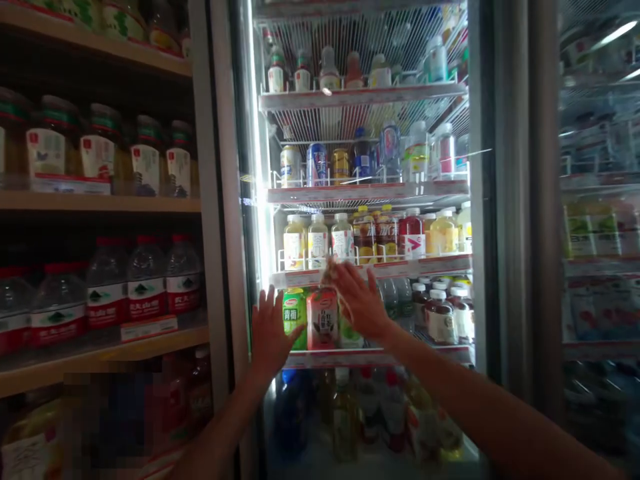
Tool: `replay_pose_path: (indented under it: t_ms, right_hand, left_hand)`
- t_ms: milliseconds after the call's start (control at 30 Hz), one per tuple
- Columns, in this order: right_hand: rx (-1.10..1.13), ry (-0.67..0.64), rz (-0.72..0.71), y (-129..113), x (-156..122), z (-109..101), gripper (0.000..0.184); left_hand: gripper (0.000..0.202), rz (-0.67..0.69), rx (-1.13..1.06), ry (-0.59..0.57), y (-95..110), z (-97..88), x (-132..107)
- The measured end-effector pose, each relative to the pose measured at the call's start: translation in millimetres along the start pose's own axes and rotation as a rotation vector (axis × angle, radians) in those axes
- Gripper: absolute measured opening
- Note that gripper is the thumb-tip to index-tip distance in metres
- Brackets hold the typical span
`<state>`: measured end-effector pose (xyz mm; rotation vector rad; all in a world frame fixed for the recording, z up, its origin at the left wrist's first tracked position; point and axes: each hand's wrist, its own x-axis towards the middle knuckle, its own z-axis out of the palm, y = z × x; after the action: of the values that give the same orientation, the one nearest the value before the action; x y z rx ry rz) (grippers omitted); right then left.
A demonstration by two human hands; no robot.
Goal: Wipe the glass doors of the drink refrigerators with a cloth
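My left hand (273, 330) is raised with its fingers spread, at the left side of the lit drinks fridge (367, 195). It overlaps the left edge of a green drink carton (294, 313). My right hand (360, 300) reaches in from the right with fingers stretched out, in front of a red drink carton (323, 320) and a shelf edge. A pale, blurred patch shows at its fingertips; whether this is a reflection or a cloth I cannot tell. Faint glints in front of the shelves look like reflections on glass. I cannot tell whether either hand touches it.
Inside the fridge stand juice bottles (443, 233), cans (317, 165) and dark bottles (441, 317) on wire shelves. To the left, wooden shelves (100, 200) hold red-capped water bottles (146, 277) and tea bottles (97, 150). Another fridge (600, 267) stands at the right, beyond a metal frame (517, 200).
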<state>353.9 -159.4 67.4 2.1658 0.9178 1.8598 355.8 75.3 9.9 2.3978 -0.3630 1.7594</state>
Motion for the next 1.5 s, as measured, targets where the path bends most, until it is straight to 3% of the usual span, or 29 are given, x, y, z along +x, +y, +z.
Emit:
replay_pose_path:
  t_ms: [67,100,133,200,267,300,333,433,467,500,600,667,800,833,933,967,1033,1133,1167,1233,1300,1367,1400,1500]
  right_hand:
    - [-0.007,-0.054,-0.113,25,-10,-8,0.051]
    - [-0.029,-0.062,-0.094,41,-17,-13,0.051]
    - [-0.068,-0.042,0.001,58,-25,-19,0.051]
    - [-0.172,0.079,0.332,88,-38,-29,0.051]
    - [-0.246,0.217,0.603,102,-45,-34,0.051]
    - [-0.254,0.247,0.644,102,-46,-35,0.052]
    - [-0.238,0.232,0.602,99,-46,-34,0.052]
    - [-0.146,0.072,0.245,92,-38,-31,0.052]
    - [-0.136,0.049,0.202,97,-34,-32,0.051]
    - [-0.146,0.066,0.248,105,-29,-34,0.049]
    - [-0.234,0.257,0.710,139,-17,-46,0.047]
    - [-0.254,0.303,0.833,155,-12,-52,0.048]
    - [-0.190,0.073,0.369,171,-2,-63,0.046]
    - [-0.197,0.070,0.379,176,5,-66,0.045]
    - [-0.242,0.216,0.745,187,46,-72,0.048]
    - [-0.241,0.246,0.808,185,63,-71,0.049]
    - [-0.211,0.213,0.706,171,95,-65,0.049]
    - [-0.140,0.030,0.244,147,124,-60,0.051]
    - [-0.127,-0.016,0.153,145,129,-62,0.051]
    - [-0.142,-0.010,0.232,152,134,-71,0.048]
    - [-0.183,0.094,0.518,163,141,-77,0.047]
    - [-0.191,0.151,0.653,160,152,-75,0.048]
    - [-0.172,0.130,0.602,151,157,-69,0.049]
    - [-0.041,-0.031,0.204,110,169,-55,0.048]
  left_hand:
    - [0.078,0.032,0.026,0.012,5,-0.3,10]
    - [0.078,0.057,0.042,0.011,5,-1.0,14]
    - [0.080,0.081,0.055,0.007,4,-2.0,18]
    - [0.085,0.112,0.076,-0.002,1,-4.1,24]
    - [0.088,0.131,0.092,-0.011,-2,-6.3,30]
    - [0.087,0.132,0.099,-0.009,-1,-7.7,34]
    - [0.084,0.126,0.105,-0.003,0,-9.5,39]
    - [0.074,0.077,0.112,0.018,8,-18.1,61]
    - [0.073,0.053,0.109,0.019,11,-22.0,71]
    - [0.073,0.026,0.104,0.016,14,-26.1,82]
    - [0.079,-0.080,0.083,0.006,19,-37.2,114]
    - [0.081,-0.134,0.076,-0.009,20,-41.3,128]
    - [0.079,-0.167,0.082,-0.025,19,-42.7,140]
    - [0.078,-0.169,0.081,-0.019,18,-42.9,142]
    - [0.074,-0.177,0.084,0.000,17,-45.9,153]
    - [0.074,-0.181,0.091,0.005,17,-47.5,158]
    - [0.075,-0.190,0.110,0.006,18,-50.8,168]
    - [0.078,-0.182,0.134,0.001,18,-54.3,177]
    - [0.078,-0.173,0.139,-0.001,17,-55.1,179]
    - [0.078,-0.152,0.145,-0.009,14,-56.5,180]
    - [0.079,-0.134,0.149,-0.022,12,-57.8,181]
    - [0.079,-0.124,0.154,-0.040,12,-59.8,182]
    - [0.078,-0.123,0.156,-0.049,13,-61.2,183]
    - [0.076,-0.125,0.155,-0.075,17,-67.1,183]
